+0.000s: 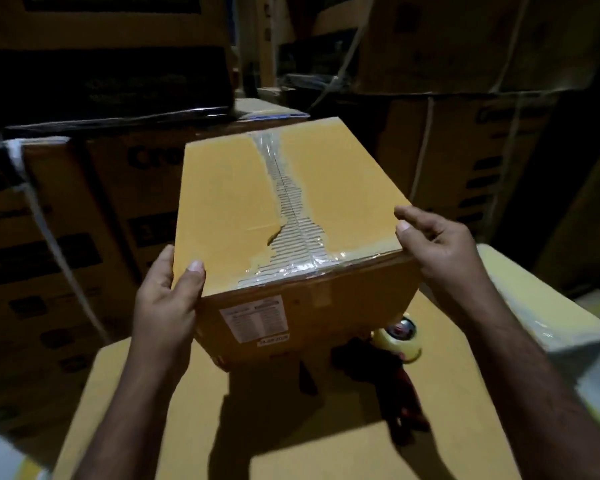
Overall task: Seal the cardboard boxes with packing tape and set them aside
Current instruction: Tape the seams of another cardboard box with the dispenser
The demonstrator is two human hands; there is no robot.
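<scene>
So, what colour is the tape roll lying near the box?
The tape roll is pale yellow; the head view shows it best.

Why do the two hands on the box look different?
The left hand grips the box at its near left corner, thumb on top; the right hand is open at the near right corner, fingers straight. The left hand sits lower than the right hand. Both are bare.

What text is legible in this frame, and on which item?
"Cro": print on the stacked carton, the rest hidden behind the cardboard box.
White label on that box's near side: too small to read.
Small sticker under it: blurred.
Print on the right carton: blurred.
</scene>
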